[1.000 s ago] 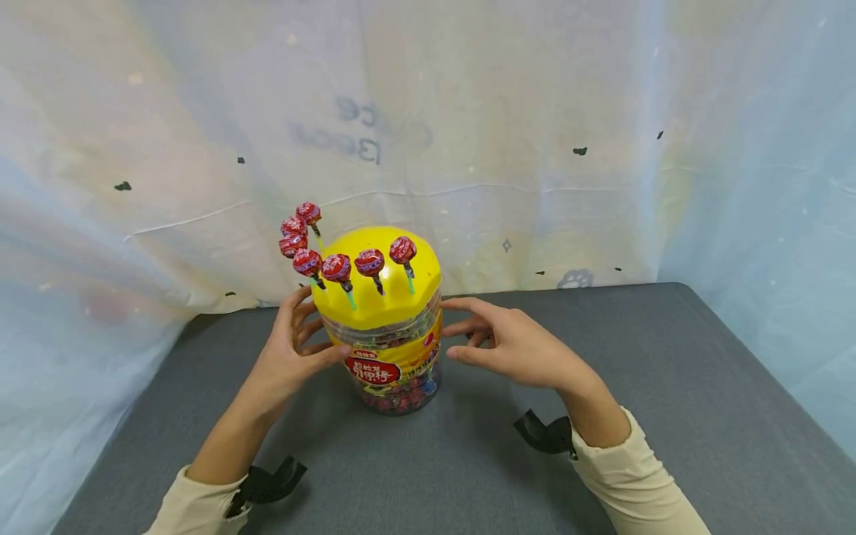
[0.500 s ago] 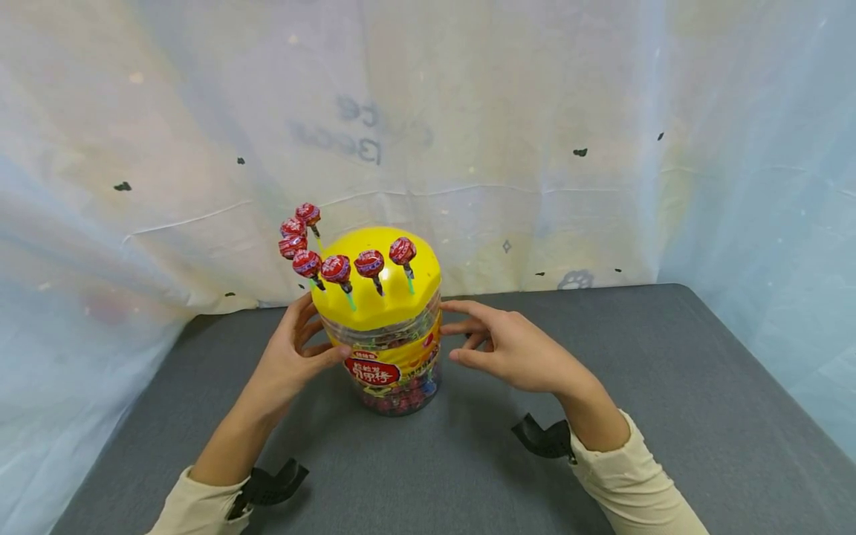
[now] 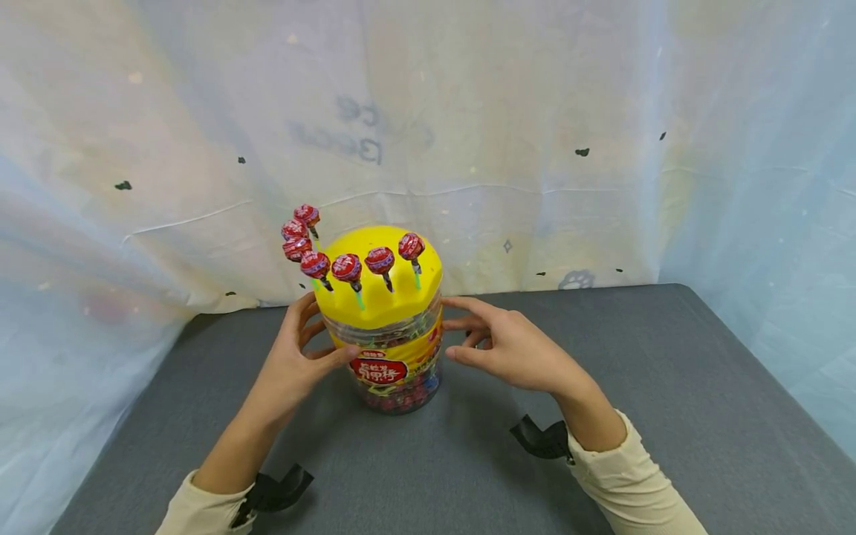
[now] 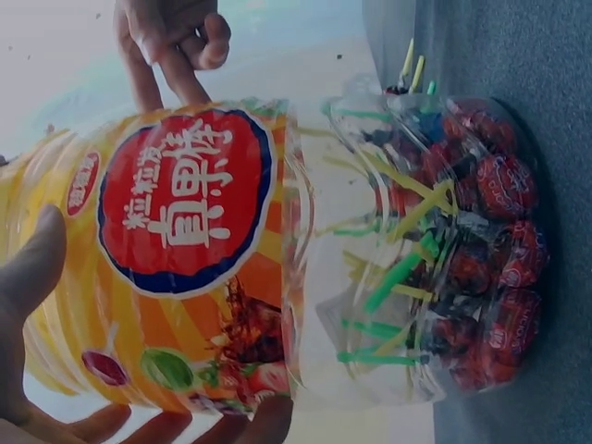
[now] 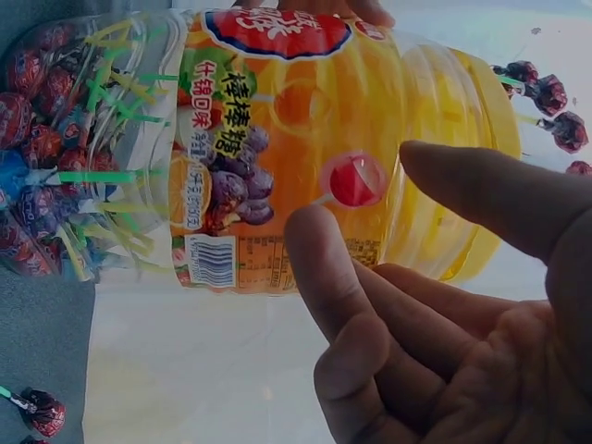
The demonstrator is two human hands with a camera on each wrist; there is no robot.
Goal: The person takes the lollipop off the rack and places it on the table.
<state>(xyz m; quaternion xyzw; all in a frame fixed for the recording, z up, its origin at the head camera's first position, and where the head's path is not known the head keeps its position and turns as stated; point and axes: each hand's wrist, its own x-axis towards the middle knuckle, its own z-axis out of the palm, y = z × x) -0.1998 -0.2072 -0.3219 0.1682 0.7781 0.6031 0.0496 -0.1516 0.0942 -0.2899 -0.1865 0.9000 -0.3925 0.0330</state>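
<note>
Holding the big candy jar [image 3: 388,336] from the side, the left hand [image 3: 292,353] had its fingers bent around the left of it. Its thumb lay across the front, on the label [image 4: 254,259]. The right hand [image 3: 511,345] was by the other side of the jar. Its fingers were loose and a little bent, spread away from the thumb, and it did not have hold of anything. The tips of its fingers were right up by the jar, but I could not tell if they all touched it.

The jar stood up straight on the grey table [image 3: 428,475], between the two hands. It had a yellow lid [image 3: 394,301] on top. Seven red lollipops [image 3: 346,267] stood up out of the lid on their sticks, in a bent row along the left and front edge. The label was yellow and orange, with a red patch [image 4: 194,203] and white writing. Down inside the clear jar were lots of wrapped candies [image 4: 504,185] with green and yellow sticks.

One more lollipop [image 5: 44,416] lay on the table near the jar. Both arms had pale sleeves [image 3: 631,475] and black straps [image 3: 540,437]. Behind the table hung a pale cloth [image 3: 481,111].
</note>
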